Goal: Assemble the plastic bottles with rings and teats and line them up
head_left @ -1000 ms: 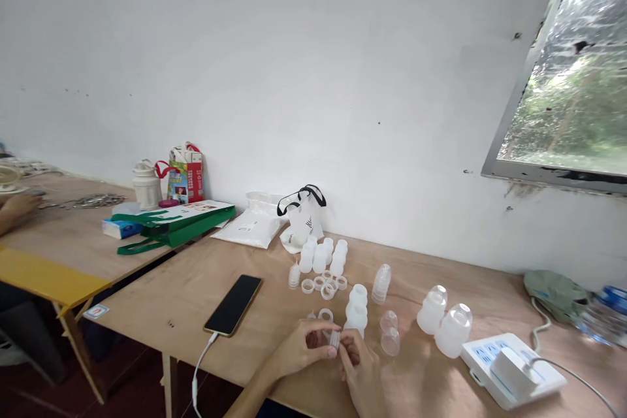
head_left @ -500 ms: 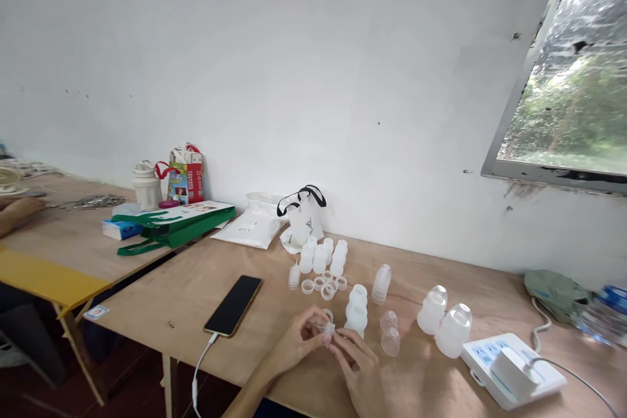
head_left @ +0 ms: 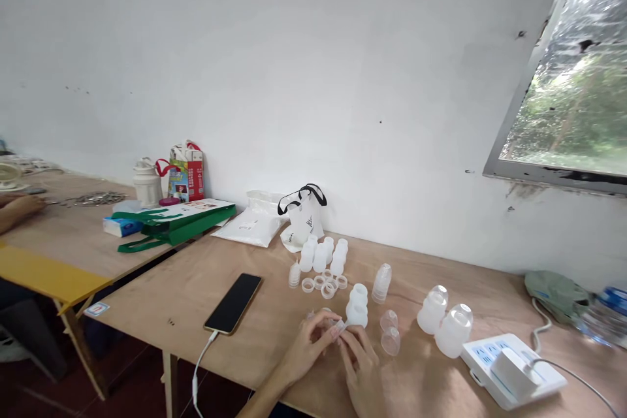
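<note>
My left hand (head_left: 308,344) and my right hand (head_left: 361,362) meet low at the table's front. Between their fingertips is a small translucent bottle ring (head_left: 339,324), partly covered, so its full shape is unclear. Just behind the hands stand frosted baby bottle bodies (head_left: 357,305). To the right of my right hand, two clear domed caps (head_left: 390,341) lie on the wood. Farther back are several loose rings (head_left: 327,290), a short stack of nipples (head_left: 294,275), more frosted bottle bodies (head_left: 321,258) and a stack of clear caps (head_left: 381,284).
Left of my hands lies a phone (head_left: 234,304) on a white cable. Two capped bottles (head_left: 453,332) stand right, beside a white power strip (head_left: 509,369). White bags (head_left: 252,222) and a green bag (head_left: 181,222) are behind. Another person's hand (head_left: 22,210) rests far left.
Both hands have shifted slightly right, and the small ring piece between them has turned and tilted. The things on the table stay put.
</note>
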`<state>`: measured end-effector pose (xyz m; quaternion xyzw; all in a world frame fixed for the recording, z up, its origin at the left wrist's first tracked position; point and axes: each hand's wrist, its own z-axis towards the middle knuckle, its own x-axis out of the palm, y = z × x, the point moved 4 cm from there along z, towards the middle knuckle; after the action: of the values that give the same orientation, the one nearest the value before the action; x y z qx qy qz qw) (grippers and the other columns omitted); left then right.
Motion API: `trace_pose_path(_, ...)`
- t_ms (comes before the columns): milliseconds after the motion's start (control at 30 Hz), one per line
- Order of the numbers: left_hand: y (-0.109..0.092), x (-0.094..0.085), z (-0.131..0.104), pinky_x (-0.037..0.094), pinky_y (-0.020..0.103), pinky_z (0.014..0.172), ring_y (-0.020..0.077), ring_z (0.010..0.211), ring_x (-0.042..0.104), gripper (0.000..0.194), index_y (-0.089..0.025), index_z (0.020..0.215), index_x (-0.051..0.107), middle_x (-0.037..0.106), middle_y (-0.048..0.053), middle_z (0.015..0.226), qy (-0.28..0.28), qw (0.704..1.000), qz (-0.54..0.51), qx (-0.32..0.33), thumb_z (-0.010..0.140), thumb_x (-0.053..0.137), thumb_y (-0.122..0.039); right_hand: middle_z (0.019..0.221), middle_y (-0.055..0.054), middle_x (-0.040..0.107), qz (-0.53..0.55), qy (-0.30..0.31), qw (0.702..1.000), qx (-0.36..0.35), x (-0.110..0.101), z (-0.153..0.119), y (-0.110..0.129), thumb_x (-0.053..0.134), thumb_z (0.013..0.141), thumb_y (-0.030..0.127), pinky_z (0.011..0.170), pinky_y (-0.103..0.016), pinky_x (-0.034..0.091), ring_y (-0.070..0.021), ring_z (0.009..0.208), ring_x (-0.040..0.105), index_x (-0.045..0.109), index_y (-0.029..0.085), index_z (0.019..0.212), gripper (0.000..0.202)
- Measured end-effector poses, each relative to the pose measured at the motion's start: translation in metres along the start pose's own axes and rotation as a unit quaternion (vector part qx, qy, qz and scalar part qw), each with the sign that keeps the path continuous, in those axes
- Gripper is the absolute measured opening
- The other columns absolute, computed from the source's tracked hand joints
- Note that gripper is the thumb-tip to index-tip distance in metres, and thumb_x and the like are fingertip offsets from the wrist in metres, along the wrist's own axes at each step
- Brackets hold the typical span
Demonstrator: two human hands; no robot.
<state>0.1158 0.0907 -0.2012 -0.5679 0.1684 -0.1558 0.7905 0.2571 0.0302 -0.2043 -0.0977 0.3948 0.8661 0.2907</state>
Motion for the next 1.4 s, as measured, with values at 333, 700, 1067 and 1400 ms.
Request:
trace_pose_path(333,-0.009,0.000,-0.007,0.044,0.027,0.072,0.0145,0.063,0.053,0.050,-0.022,0.113,0.066,0.064,0.000,0.079,0.027,0.995,0.087,0.029,0.098,0.048,-0.066,0.086,-0.002,0.076,0.011,-0.012,0.997,0.079,0.006,-0.005,-0.018,0.057,0.098,0.054,0.064,-0.024,0.059,-0.0180,0.071,0.073,0.064,0.026,0.102,0.029)
trace_pose_path(700,-0.015,0.006,-0.017,0.041,0.025,0.067,0.0166,0.069,0.055,0.021,-0.023,0.107,0.057,0.062,-0.001,0.080,0.068,0.975,0.194,0.086,0.091,0.061,-0.037,0.081,-0.002,0.075,0.046,-0.040,0.995,0.084,0.000,-0.014,-0.027,0.058,0.098,0.051,0.059,-0.024,0.060,-0.0175,0.063,0.072,0.065,0.025,0.093,0.027)
trace_pose_path(1067,-0.011,0.000,-0.015,0.044,0.029,0.068,0.0198,0.066,0.059,0.010,-0.024,0.090,0.059,0.064,0.001,0.074,0.032,0.940,0.307,0.146,0.082,0.060,-0.017,0.071,-0.001,0.073,-0.063,-0.019,0.997,0.029,0.000,-0.013,-0.018,0.053,0.101,0.053,0.057,-0.025,0.054,-0.0169,0.054,0.067,0.062,0.027,0.084,0.033)
trace_pose_path(1400,-0.006,0.002,-0.013,0.042,0.026,0.065,0.0148,0.057,0.054,0.013,-0.024,0.079,0.050,0.057,-0.004,0.064,0.038,0.954,0.274,0.113,0.080,0.061,-0.017,0.057,0.003,0.064,-0.084,-0.032,0.995,0.032,0.005,-0.014,-0.018,0.051,0.100,0.057,0.049,-0.024,0.045,-0.0145,0.045,0.060,0.055,0.027,0.074,0.040)
